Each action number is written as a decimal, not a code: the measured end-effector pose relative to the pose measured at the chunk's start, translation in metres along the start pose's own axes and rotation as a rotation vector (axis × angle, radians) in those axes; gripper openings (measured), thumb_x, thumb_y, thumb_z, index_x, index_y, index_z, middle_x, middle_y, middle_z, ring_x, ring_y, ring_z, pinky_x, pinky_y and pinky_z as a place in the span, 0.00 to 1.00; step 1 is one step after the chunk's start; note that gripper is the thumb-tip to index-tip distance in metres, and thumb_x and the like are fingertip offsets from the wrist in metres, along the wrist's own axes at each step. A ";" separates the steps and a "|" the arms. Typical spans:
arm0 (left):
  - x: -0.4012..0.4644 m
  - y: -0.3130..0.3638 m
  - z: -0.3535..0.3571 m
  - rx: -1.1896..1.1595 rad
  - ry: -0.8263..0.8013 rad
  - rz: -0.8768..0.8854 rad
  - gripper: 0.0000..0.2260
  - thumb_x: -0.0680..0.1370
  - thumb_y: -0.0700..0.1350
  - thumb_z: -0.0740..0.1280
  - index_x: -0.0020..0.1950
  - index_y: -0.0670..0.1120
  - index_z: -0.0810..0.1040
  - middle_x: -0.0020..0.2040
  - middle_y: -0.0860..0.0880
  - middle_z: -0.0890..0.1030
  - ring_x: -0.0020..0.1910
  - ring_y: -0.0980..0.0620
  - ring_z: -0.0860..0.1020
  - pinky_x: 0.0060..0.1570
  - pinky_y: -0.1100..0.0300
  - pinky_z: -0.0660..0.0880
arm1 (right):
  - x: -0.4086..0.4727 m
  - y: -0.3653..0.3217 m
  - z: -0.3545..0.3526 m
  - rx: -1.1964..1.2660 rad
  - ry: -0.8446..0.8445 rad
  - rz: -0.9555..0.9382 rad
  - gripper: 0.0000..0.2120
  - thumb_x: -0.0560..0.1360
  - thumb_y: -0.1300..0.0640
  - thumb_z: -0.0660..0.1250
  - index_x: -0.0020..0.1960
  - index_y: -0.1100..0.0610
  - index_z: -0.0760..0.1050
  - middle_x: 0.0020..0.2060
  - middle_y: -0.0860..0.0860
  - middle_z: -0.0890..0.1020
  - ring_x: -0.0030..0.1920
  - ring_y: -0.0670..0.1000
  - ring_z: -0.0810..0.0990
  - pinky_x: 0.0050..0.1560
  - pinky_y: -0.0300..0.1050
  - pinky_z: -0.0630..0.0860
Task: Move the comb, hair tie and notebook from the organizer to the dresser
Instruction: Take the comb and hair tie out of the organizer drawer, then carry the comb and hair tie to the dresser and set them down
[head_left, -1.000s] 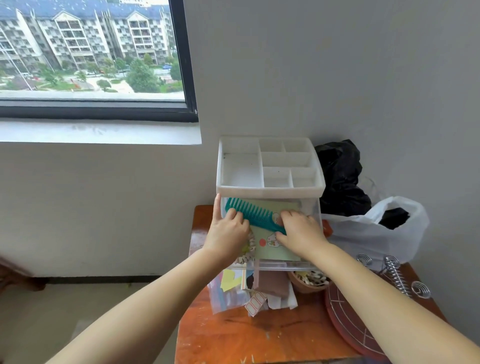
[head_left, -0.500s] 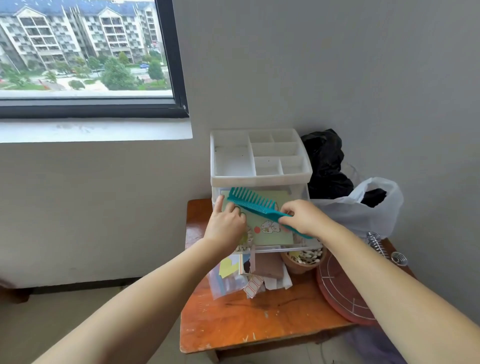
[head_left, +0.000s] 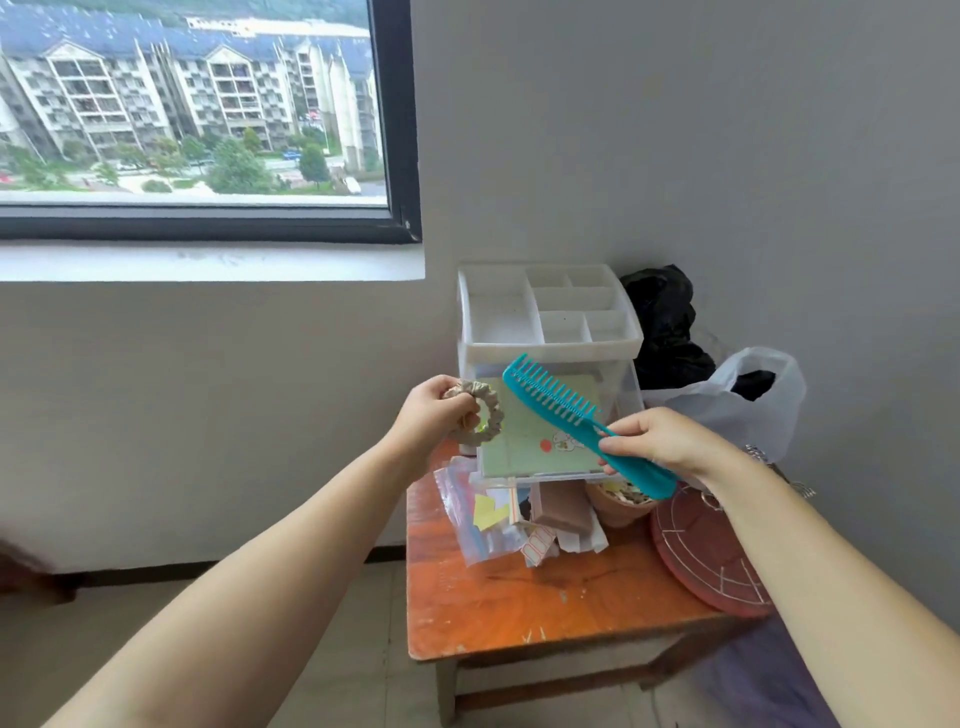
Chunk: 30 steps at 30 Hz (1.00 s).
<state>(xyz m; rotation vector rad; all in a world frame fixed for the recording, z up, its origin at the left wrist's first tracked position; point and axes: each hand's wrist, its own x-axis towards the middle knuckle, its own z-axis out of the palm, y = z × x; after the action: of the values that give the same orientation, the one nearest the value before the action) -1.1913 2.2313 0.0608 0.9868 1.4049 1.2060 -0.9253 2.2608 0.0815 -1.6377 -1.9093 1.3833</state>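
My right hand (head_left: 660, 441) grips the handle of a teal comb (head_left: 556, 402), held in the air in front of the organizer with its teeth pointing up and right. A beige hair tie (head_left: 485, 415) hangs from the fingers of my left hand (head_left: 434, 421), left of the open drawer. The white plastic organizer (head_left: 550, 348) stands at the back of a small orange wooden table (head_left: 519, 603). Its clear drawer is pulled out, and a pale green notebook (head_left: 530, 441) with a cartoon picture lies flat inside.
Plastic zip bags and paper scraps (head_left: 498, 519) lie under the drawer's front. A clay pot (head_left: 621, 501) and a round red wire-topped disc (head_left: 711, 561) sit to the right. Behind are a black bag (head_left: 665, 332) and a white bag (head_left: 743, 405), with the window (head_left: 192, 104) on the left.
Both hands have pulled back out of the drawer. My right hand lifted the comb clear, and my left hand now holds the hair tie. The view has drawn back from the table.
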 end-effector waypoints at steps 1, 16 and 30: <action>-0.006 -0.001 -0.008 -0.046 0.008 -0.023 0.05 0.71 0.33 0.61 0.41 0.42 0.74 0.35 0.41 0.76 0.33 0.46 0.75 0.39 0.52 0.75 | 0.000 -0.004 0.006 0.024 -0.013 -0.012 0.07 0.73 0.59 0.68 0.49 0.58 0.83 0.36 0.52 0.86 0.40 0.49 0.84 0.45 0.42 0.79; -0.219 -0.079 -0.158 -0.398 0.900 -0.177 0.09 0.72 0.31 0.60 0.37 0.44 0.70 0.32 0.45 0.73 0.30 0.51 0.72 0.31 0.61 0.71 | 0.015 -0.114 0.243 -0.135 -0.619 -0.338 0.07 0.72 0.56 0.68 0.38 0.53 0.82 0.30 0.47 0.81 0.32 0.46 0.77 0.36 0.41 0.72; -0.657 -0.210 -0.075 -0.774 1.885 -0.205 0.10 0.72 0.31 0.60 0.36 0.44 0.73 0.27 0.47 0.75 0.26 0.53 0.74 0.25 0.66 0.73 | -0.285 -0.050 0.520 -0.599 -1.260 -0.738 0.09 0.72 0.58 0.68 0.46 0.63 0.81 0.34 0.54 0.77 0.33 0.49 0.72 0.32 0.38 0.67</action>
<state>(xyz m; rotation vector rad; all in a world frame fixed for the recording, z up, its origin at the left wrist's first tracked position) -1.1485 1.5456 -0.0323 -1.2444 1.8095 2.3106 -1.2370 1.7683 -0.0405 0.2096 -3.2884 1.6672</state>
